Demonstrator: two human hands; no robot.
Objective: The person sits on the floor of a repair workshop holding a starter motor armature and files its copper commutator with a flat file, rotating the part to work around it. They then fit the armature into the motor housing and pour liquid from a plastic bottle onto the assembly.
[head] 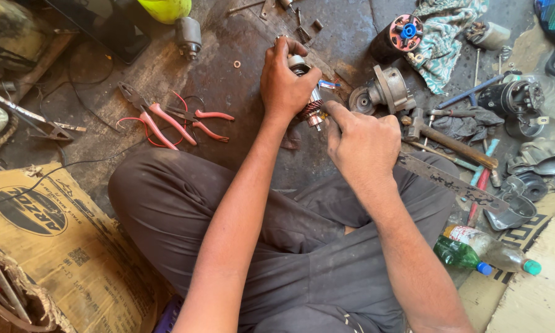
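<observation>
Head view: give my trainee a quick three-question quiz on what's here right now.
1. True or false: the left hand grips the motor armature.
2. Which lies left of the hands: A) pink-handled pliers B) hammer C) green bottle?
3. What do the right hand fingers touch?

Key: 1 true; 2 A; 3 the armature's lower end.

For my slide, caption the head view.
Left hand grips a motor armature; right hand touches its end, pliers nearby.
</observation>
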